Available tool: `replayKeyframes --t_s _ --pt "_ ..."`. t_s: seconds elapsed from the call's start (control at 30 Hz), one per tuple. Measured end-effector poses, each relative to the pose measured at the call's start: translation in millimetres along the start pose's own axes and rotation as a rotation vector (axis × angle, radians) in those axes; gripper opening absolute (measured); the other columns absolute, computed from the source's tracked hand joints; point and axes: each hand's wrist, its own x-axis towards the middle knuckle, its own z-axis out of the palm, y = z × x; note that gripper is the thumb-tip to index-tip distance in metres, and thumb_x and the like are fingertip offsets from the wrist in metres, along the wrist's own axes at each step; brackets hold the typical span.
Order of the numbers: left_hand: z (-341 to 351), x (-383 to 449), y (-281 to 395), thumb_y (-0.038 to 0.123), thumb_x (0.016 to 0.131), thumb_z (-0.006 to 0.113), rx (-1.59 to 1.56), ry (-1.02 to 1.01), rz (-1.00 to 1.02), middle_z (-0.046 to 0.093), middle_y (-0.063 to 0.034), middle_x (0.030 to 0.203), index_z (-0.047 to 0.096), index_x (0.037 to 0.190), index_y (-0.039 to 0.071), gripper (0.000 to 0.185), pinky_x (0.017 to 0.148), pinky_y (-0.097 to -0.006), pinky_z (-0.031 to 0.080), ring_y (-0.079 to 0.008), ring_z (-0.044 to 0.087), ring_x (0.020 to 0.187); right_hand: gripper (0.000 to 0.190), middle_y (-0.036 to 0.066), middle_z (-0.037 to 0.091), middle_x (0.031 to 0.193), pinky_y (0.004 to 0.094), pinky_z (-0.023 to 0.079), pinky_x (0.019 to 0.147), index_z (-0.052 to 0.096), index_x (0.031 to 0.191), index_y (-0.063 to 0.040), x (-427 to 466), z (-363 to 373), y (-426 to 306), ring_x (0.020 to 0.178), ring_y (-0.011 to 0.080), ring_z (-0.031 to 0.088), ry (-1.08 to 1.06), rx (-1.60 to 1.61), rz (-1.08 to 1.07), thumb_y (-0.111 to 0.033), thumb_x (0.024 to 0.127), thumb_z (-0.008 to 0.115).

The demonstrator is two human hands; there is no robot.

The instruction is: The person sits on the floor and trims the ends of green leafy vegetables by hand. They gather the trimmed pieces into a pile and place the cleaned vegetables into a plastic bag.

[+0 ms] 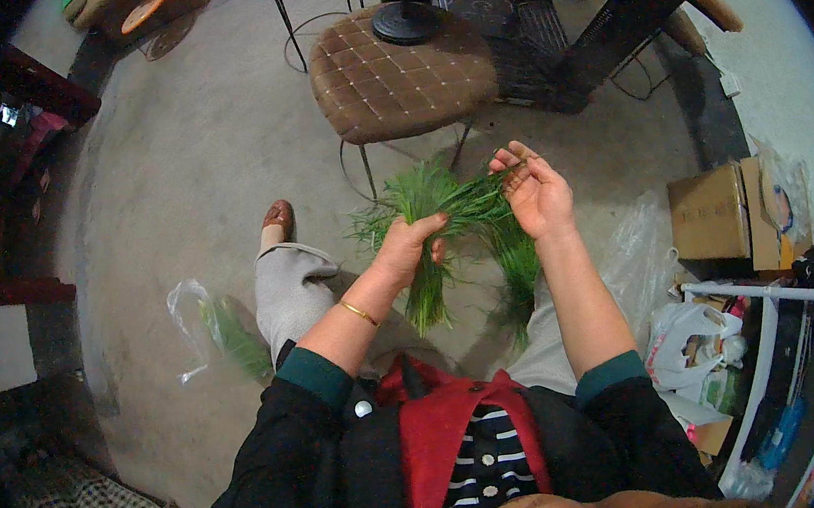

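Observation:
My left hand (410, 246) is closed around a bunch of long thin green leafy stalks (430, 300), whose cut-looking ends hang below the fist and whose tops spread above it. At the right, my right hand (534, 188) is raised with its palm up, and its fingertips pinch thin strands at the edge of the greens. More loose green stalks (518, 264) lie lower down, below my right hand and beside my right leg. To the left of my left leg, a clear plastic bag (193, 306) lies on the floor with more greens (236, 339) in it.
A brown quilted stool (396, 84) with a black round-based object (406, 23) on it stands ahead. Cardboard boxes (708, 215), clear plastic film (634, 260) and a white rack (768, 290) with filled bags are on the right. Dark furniture (16, 291) lines the left.

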Motion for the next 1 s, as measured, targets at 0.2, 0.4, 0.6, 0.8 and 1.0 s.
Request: replayKeyframes --t_s 0.2,0.4,0.6,0.8,1.0 --pt "-1.2 1.5 -0.7 0.021 0.083 0.060 -0.053 0.020 -0.017 0.045 -0.0016 0.053 0.049 0.079 0.009 0.018 0.045 -0.0290 0.037 -0.0138 0.042 0.044 0.040 0.023 0.053 0.116 0.0373 0.044 0.083 0.048 0.117 0.003 0.6 1.2 -6.3 0.106 0.0328 0.052 -0.102 0.078 0.070 -0.027 0.093 0.035" --pt "-5.8 4.3 -1.5 0.023 0.083 0.060 -0.049 0.044 -0.010 0.045 -0.0013 0.053 0.048 0.077 0.010 0.019 0.047 -0.0296 0.037 -0.0135 0.043 0.044 0.044 0.025 0.051 0.118 0.0419 0.043 0.087 0.048 0.115 0.003 -0.4 3.7 -5.1 0.108 0.0362 0.050 -0.037 0.065 0.087 -0.033 0.093 0.036" --pt "-8.2 6.0 0.0 0.019 0.082 0.061 -0.134 0.088 -0.005 0.047 -0.0020 0.054 0.048 0.079 0.008 0.017 0.043 -0.0265 0.037 -0.0125 0.044 0.044 0.044 0.026 0.050 0.119 0.0361 0.044 0.076 0.047 0.115 0.003 -2.3 6.2 -7.9 0.110 0.0367 0.050 -0.024 0.043 0.100 -0.034 0.093 0.036" --pt "-6.0 3.8 2.1 0.021 0.082 0.061 -0.112 0.104 0.001 0.047 -0.0017 0.054 0.048 0.080 0.009 0.018 0.043 -0.0264 0.037 -0.0124 0.044 0.044 0.044 0.026 0.050 0.119 0.0370 0.045 0.077 0.047 0.116 0.002 -1.5 4.6 -7.6 0.111 0.0367 0.049 -0.011 0.045 0.100 -0.034 0.093 0.036" --pt "-7.0 4.5 1.8 0.020 0.081 0.061 -0.135 0.095 0.006 0.047 -0.0020 0.054 0.048 0.080 0.008 0.017 0.044 -0.0271 0.037 -0.0125 0.044 0.044 0.039 0.021 0.054 0.114 0.0417 0.043 0.087 0.048 0.114 -0.001 -1.1 2.9 -8.9 0.104 0.0328 0.053 0.084 -0.013 0.059 -0.032 0.092 0.040"
